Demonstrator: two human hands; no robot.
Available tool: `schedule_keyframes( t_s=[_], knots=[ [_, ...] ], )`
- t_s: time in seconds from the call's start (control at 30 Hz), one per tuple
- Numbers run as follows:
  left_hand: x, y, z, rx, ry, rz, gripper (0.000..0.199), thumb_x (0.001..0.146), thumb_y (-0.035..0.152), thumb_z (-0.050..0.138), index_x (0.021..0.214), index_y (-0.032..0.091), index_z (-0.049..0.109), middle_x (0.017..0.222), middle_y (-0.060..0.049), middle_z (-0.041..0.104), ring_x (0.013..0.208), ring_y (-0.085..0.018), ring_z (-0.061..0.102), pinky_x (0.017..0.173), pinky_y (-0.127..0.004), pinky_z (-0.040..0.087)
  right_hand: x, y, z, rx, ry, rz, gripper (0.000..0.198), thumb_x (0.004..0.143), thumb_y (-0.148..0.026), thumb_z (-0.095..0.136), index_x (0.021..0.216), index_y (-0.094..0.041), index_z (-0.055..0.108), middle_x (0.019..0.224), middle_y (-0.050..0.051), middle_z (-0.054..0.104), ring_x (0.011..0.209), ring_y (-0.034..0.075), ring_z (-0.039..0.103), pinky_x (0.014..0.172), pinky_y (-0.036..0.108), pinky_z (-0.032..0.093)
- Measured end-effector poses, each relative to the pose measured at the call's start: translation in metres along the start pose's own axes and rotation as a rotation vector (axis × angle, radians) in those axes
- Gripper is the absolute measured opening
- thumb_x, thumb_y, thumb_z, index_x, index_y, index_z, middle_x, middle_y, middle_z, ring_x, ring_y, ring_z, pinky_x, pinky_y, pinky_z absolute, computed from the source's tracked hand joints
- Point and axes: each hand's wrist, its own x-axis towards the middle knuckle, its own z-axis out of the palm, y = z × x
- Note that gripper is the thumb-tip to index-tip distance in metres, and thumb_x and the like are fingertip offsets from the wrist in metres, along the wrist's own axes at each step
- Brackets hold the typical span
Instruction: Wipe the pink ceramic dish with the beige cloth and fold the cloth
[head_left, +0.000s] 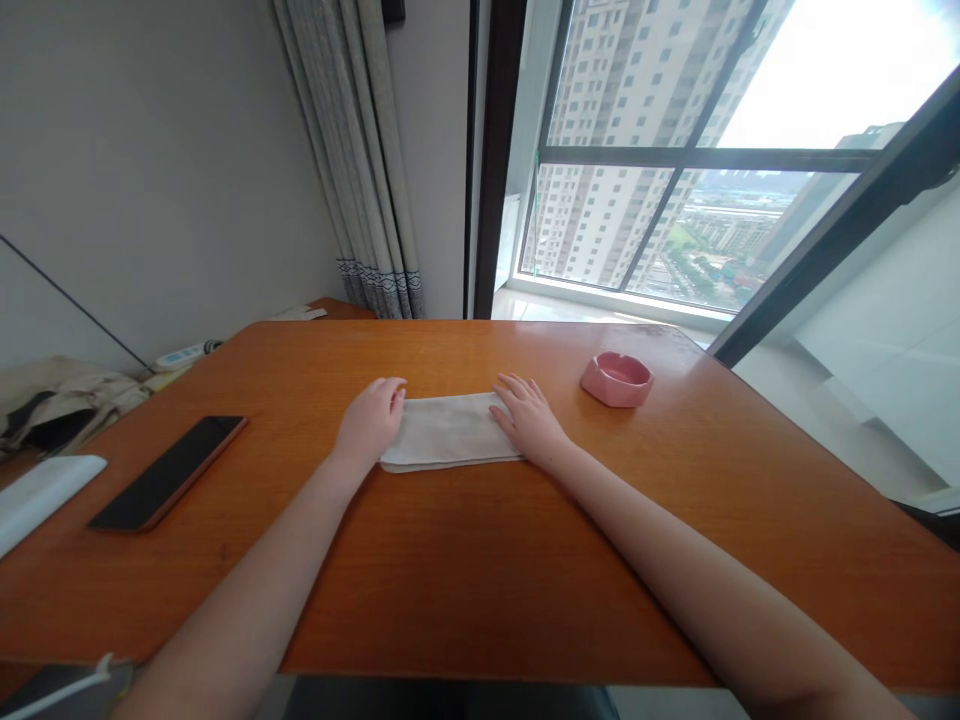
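A folded white cloth (pixel 450 430) lies flat on the wooden table (pixel 465 570), wider than it is deep, with its layered near edge showing. At the cloth's left end is my left hand (pixel 371 420), its fingers curled and closed at the edge; whether fabric is pinched between them is partly hidden. My right hand (pixel 529 418) rests on the right end of the cloth, palm down, with fingers stretched out and spread.
A pink ashtray-like dish (pixel 618 380) stands to the right of the cloth. On the left lie a black-screened phone (pixel 172 472) and a white object (pixel 45 490) at the table's edge. Beyond the far edge are a grey curtain (pixel 360 160) and a window (pixel 660 160).
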Motion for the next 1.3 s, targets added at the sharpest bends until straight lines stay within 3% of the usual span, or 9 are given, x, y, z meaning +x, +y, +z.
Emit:
schedule_keyframes(
  t_s=[0.1,0.2,0.4,0.57,0.8,0.87,1.0,1.13,1.3],
  knots=[
    [-0.005,0.015,0.018,-0.089,-0.240,0.253,0.051,0.091,0.047,0.031,0.132,0.021,0.047,0.137,-0.010,0.049,0.127,-0.025,0.043,0.106,-0.040,0.031,-0.001,-0.006,0.003,-0.027,-0.068,-0.004,0.051,0.094,-0.045,0.030,0.137,-0.019,0.042,0.148,0.010,0.033,0.138,0.027,0.023,0.112,0.047,0.017],
    [-0.008,0.014,0.035,0.032,-0.448,0.260,0.060,0.088,0.055,0.031,0.141,0.027,0.035,0.152,-0.006,0.027,0.140,-0.029,0.020,0.112,-0.051,0.009,-0.003,-0.003,0.009,-0.071,-0.207,0.078,0.061,0.092,-0.053,0.030,0.142,-0.018,0.034,0.151,0.011,0.026,0.140,0.031,0.019,0.112,0.050,0.015],
    [-0.004,-0.010,0.032,0.242,-0.305,-0.056,0.060,0.089,0.051,0.027,0.141,0.021,0.036,0.151,-0.013,0.026,0.139,-0.033,0.020,0.108,-0.059,0.008,-0.002,0.012,0.012,-0.074,-0.236,0.270,0.072,0.090,-0.060,0.025,0.145,-0.013,0.026,0.153,0.012,0.019,0.141,0.032,0.014,0.112,0.051,0.015],
    [0.000,-0.022,0.011,0.273,-0.128,-0.215,0.047,0.082,0.051,0.038,0.100,0.015,0.062,0.107,-0.020,0.064,0.101,-0.034,0.058,0.082,-0.045,0.044,-0.002,0.013,0.012,-0.088,-0.204,0.363,0.073,0.090,-0.059,0.026,0.145,-0.011,0.026,0.153,0.014,0.019,0.141,0.032,0.013,0.112,0.050,0.015],
    [0.005,-0.017,0.005,-0.163,-0.431,-0.210,0.017,0.063,0.037,0.056,0.061,0.020,0.055,0.064,-0.003,0.062,0.059,-0.020,0.056,0.053,-0.028,0.036,-0.002,0.013,0.012,-0.059,-0.116,0.339,0.067,0.090,-0.053,0.033,0.141,-0.009,0.034,0.150,0.018,0.025,0.140,0.034,0.016,0.111,0.053,0.015],
    [0.009,-0.024,0.000,-0.236,-0.303,-0.247,0.011,0.061,0.029,0.057,0.062,0.019,0.053,0.063,0.000,0.057,0.060,-0.018,0.052,0.054,-0.027,0.036,-0.001,0.013,0.009,0.012,-0.043,0.260,0.056,0.091,-0.042,0.036,0.136,-0.009,0.041,0.146,0.017,0.034,0.136,0.030,0.028,0.110,0.045,0.023],
    [0.014,-0.037,-0.017,-0.363,0.274,-0.401,0.019,0.070,0.025,0.057,0.086,0.017,0.050,0.081,-0.001,0.054,0.075,-0.016,0.052,0.065,-0.028,0.040,-0.001,0.007,0.004,0.179,-0.036,-0.009,0.035,0.090,-0.027,0.040,0.117,-0.015,0.058,0.123,0.011,0.057,0.115,0.020,0.052,0.102,0.031,0.037],
    [0.005,-0.010,-0.014,-0.553,0.563,-0.226,0.027,0.079,0.032,0.055,0.101,0.019,0.045,0.096,-0.003,0.053,0.083,-0.015,0.052,0.075,-0.028,0.044,-0.003,-0.002,0.007,0.239,-0.065,-0.203,0.031,0.087,-0.025,0.049,0.115,-0.019,0.060,0.126,0.008,0.055,0.118,0.020,0.050,0.104,0.033,0.036],
    [-0.014,0.050,0.019,-0.429,-0.003,0.266,0.019,0.080,0.023,0.052,0.099,0.021,0.055,0.098,-0.005,0.060,0.091,-0.019,0.055,0.086,-0.033,0.044,-0.002,0.000,0.013,0.298,-0.029,-0.167,0.051,0.083,-0.033,0.055,0.130,-0.018,0.046,0.128,0.012,0.053,0.121,0.022,0.047,0.105,0.039,0.035]
  ],
)
